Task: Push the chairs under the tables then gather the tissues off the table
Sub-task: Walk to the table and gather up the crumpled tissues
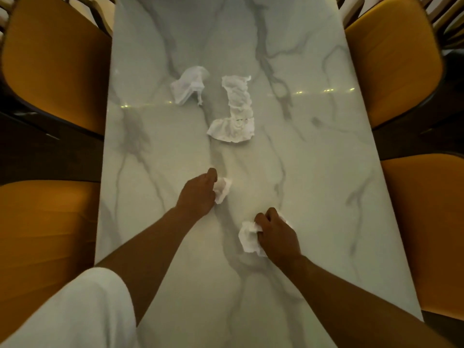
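**Tissues half gathered**

Right hand (277,237) is gripping a crumpled tissue (248,238); left hand (198,194) is clutching another tissue (222,189). Farther up the marble table (326,172), a long torn tissue (236,111) and a folded tissue (189,84) are lying loose. Risk: full fists dropping wads while reaching.

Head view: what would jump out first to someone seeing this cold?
Two hands in the near middle of the marble table, each gripping a crumpled tissue: the left hand holds a small wad, the right hand a bigger one. Farther up the table lie two loose tissues, a folded one and a long strip beside it. Orange chairs flank both long sides.
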